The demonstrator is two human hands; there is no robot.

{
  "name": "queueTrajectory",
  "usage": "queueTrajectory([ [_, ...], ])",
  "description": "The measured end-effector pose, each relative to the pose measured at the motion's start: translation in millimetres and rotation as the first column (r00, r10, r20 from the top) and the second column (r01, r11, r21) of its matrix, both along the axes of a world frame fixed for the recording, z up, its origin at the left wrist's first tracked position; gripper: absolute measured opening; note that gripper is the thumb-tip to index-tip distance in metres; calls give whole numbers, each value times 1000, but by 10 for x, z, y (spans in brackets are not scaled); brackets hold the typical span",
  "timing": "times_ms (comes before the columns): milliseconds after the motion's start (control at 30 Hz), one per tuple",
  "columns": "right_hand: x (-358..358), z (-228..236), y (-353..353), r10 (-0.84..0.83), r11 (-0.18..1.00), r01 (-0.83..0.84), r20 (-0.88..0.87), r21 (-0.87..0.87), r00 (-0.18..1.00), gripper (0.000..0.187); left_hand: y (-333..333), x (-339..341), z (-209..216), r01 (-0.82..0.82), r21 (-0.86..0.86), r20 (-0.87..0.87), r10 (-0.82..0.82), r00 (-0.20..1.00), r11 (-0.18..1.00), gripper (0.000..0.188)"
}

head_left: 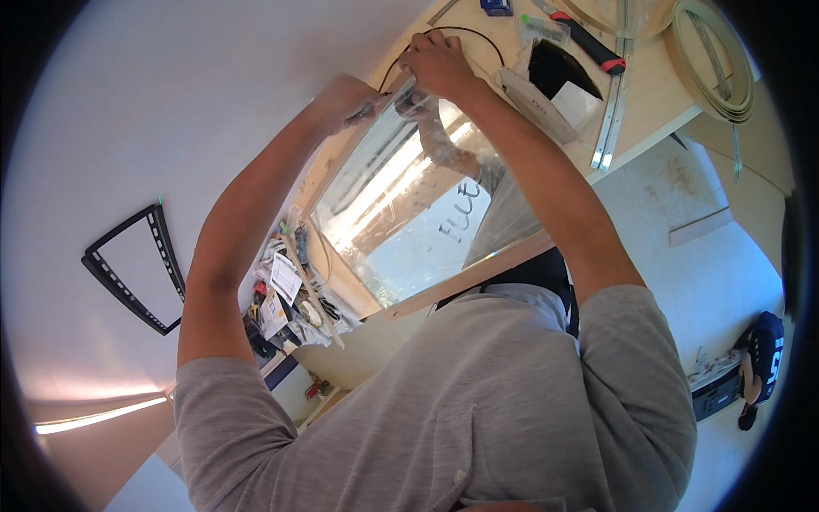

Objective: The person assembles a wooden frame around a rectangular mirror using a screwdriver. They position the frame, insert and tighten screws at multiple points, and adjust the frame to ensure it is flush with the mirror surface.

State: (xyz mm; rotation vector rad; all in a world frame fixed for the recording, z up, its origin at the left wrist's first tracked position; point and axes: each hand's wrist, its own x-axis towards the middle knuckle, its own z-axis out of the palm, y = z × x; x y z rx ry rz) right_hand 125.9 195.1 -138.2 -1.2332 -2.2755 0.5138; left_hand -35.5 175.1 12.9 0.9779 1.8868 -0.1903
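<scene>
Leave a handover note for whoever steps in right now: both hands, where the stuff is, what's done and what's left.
Left hand: at the upper left edge of the shiny reflective panel, gripping a small tool there; the grip is unclear.
Right hand: at the panel's top corner, pinching the thin black cable.
Panel lies flat on the wooden workbench; red-handled tool sits beyond it.
Done: cannot tell.
Left: whatever the cable needs at that corner.

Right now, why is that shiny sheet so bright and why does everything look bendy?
In the head view, the shiny sheet throws back long white streaks of ceiling light, so glare hides part of its surface. The fisheye lens bends straight edges, like the metal rails, toward the dark round rim. The left hand and right hand at the sheet's far edge look fairly sharp.
</scene>
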Motion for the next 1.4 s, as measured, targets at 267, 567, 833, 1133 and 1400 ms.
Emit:
queueTrajectory([
  [267, 10, -25, 14, 27, 999, -27, -9, -22, 1000, 17, -89, 206, -52, 952, -226, -506, -860, 64, 204, 29],
  [567, 21, 34, 24, 34, 999, -33, 31, -21, 999, 19, 62, 43, -19, 72, -35, -113, -75, 991, 997, 19],
  [833, 29, 29, 15, 45, 996, -47, -30, -73, 999, 23, -38, 154, -49, 982, -187, -472, -878, -81, 10, 30],
  [1133, 16, 5, -4, 7, 1000, -7, -34, -16, 999, 24, 112, 69, -36, 25, -71, -77, -30, 997, 997, 21],
  [1400, 8, -11, -15, 18, 1000, -18, 11, -1, 1000, 23, 37, 28, 8, 997, -37, -420, -906, 48, 70, 37],
])
